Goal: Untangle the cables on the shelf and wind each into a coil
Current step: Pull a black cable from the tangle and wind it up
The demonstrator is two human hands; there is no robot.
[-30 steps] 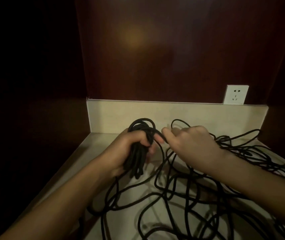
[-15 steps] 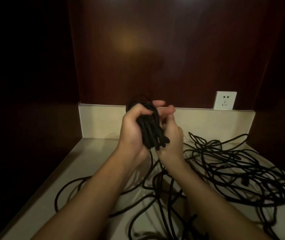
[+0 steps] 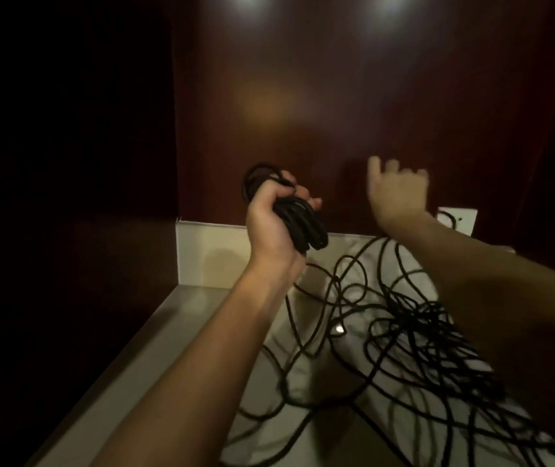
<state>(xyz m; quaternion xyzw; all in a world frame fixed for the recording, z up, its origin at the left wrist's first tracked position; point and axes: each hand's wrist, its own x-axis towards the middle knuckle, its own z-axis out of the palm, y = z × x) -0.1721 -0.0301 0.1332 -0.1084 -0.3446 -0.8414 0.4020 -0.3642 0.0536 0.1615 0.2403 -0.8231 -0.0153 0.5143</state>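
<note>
1. Left hand (image 3: 271, 224): grip clenched around the black coil (image 3: 298, 224), raised above the shelf (image 3: 154, 338)
2. Right hand (image 3: 399, 193): blurred, fingers spread, grasping nothing, right of the coil
3. Tangled cables (image 3: 414, 332) lie on the shelf below and right of the coil

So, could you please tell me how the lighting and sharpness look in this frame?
Head view: dim overall, the left side almost black; two glare spots on the glossy wood panel at top; the raised right hand is motion-blurred, the left hand gripping the cable coil is sharper.
</note>
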